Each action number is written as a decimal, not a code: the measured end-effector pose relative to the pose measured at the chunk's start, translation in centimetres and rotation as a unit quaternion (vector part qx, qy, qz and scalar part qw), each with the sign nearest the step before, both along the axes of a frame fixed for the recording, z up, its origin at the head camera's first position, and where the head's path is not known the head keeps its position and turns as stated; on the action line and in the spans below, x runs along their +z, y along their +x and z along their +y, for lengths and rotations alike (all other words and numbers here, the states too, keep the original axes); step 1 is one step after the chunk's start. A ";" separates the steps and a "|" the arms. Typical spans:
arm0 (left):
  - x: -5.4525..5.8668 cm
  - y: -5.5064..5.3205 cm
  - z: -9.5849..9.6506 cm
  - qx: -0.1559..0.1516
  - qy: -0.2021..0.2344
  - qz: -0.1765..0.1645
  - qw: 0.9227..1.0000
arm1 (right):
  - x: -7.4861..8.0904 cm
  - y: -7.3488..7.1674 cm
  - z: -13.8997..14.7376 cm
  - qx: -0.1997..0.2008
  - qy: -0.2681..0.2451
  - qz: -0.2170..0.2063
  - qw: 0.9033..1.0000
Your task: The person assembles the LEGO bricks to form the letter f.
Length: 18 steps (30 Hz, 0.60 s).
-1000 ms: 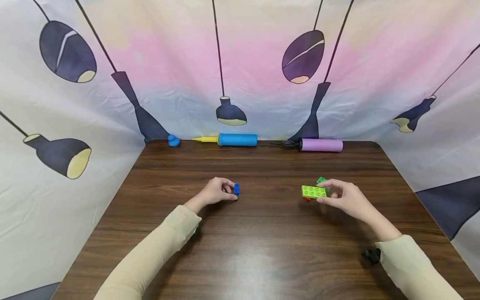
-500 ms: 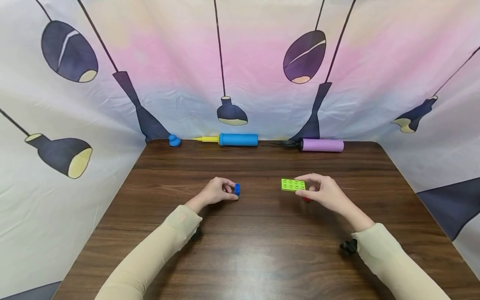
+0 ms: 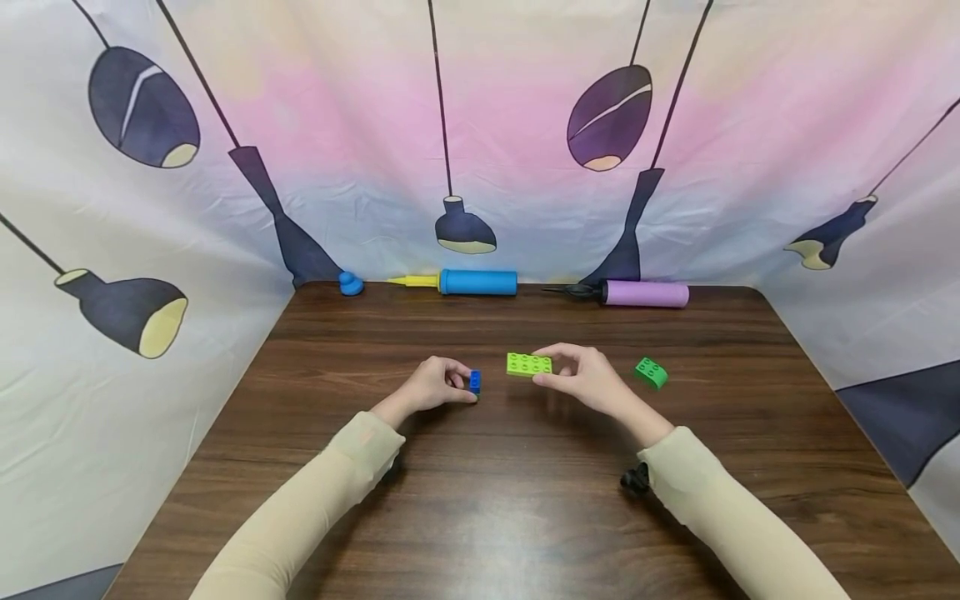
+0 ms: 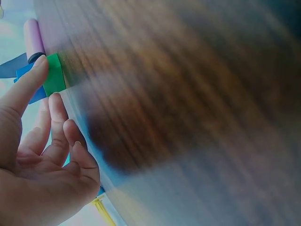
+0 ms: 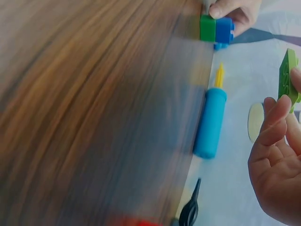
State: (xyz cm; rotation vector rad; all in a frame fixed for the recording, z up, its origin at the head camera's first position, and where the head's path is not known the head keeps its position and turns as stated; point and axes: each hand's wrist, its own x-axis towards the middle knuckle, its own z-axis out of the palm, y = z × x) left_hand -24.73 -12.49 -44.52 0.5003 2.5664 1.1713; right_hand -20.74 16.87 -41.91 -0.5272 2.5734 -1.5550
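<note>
My left hand (image 3: 435,384) pinches a small stack, a blue toy brick (image 3: 475,382) on top of a green toy brick (image 4: 56,74), standing at the tabletop. To the right, my right hand (image 3: 587,379) holds a lime-green toy brick (image 3: 528,364) by its right end, between thumb and fingers. That brick is wide, studs up, and raised above the table, a short gap from the blue and green stack. In the right wrist view its underside hollows face the camera.
A green brick with a curved end (image 3: 652,372) lies right of my right hand. Something red (image 5: 146,222) shows at the right wrist view's lower edge. Along the table's back stand a blue rubber duck (image 3: 350,284), a blue pump (image 3: 478,282) and a purple pump (image 3: 645,293).
My right hand has carried the lime-green brick leftward, close to the stack. The green curved brick is uncovered, and the red piece is now hidden in the head view. My left hand stays put.
</note>
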 end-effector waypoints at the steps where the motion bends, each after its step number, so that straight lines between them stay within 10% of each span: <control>1: 0.0 0.0 0.0 -0.001 0.000 0.001 1.000 | -0.1 -0.2 -0.5 0.003 -0.001 0.000 1.000; 18: 0.0 -0.1 0.0 0.004 -0.011 -0.002 1.000 | -1.3 -2.5 -5.7 0.022 0.010 -0.007 1.000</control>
